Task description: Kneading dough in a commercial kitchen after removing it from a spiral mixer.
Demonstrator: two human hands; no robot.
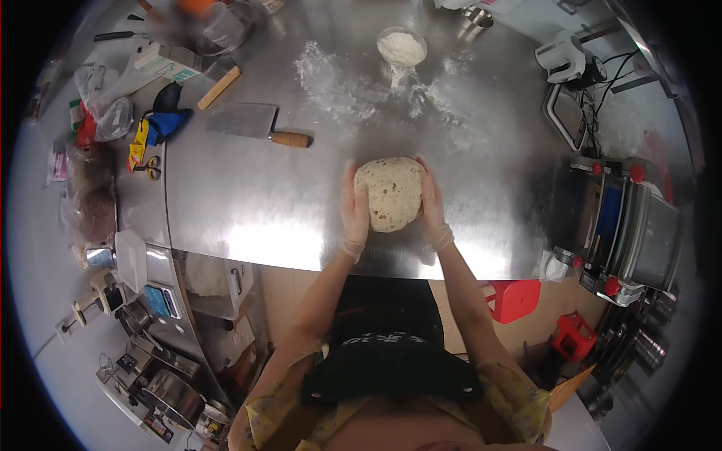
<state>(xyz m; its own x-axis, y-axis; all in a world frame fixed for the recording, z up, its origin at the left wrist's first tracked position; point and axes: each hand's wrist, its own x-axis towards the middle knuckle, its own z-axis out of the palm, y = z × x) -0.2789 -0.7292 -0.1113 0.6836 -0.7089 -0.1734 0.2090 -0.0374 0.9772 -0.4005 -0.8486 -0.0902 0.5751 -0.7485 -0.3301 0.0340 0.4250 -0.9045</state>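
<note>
A round lump of pale dough (pixel 389 197), speckled with brown bits, sits on the steel table (pixel 301 199) near its front edge. My left hand (pixel 355 212), in a clear thin glove, cups its left side. On the opposite side, my right hand (pixel 432 207), gloved the same way, presses its palm and fingers against the dough. Between them the two hands hold it. Left of the dough lies a cleaver (pixel 252 120) with a wooden handle. Beyond it, loose white flour (pixel 338 83) is strewn over the steel, with a clear bowl of flour (pixel 392 49) at the back.
A wooden-handled tool (pixel 219 88), a carton (pixel 167 62) and scissors (pixel 153 167) are at the left. A metal cup (pixel 475 22) stands at the back. On the right are a white hand mixer (pixel 560 59) and a metal machine with red knobs (pixel 638 174). Red stools (pixel 574 337) stand below.
</note>
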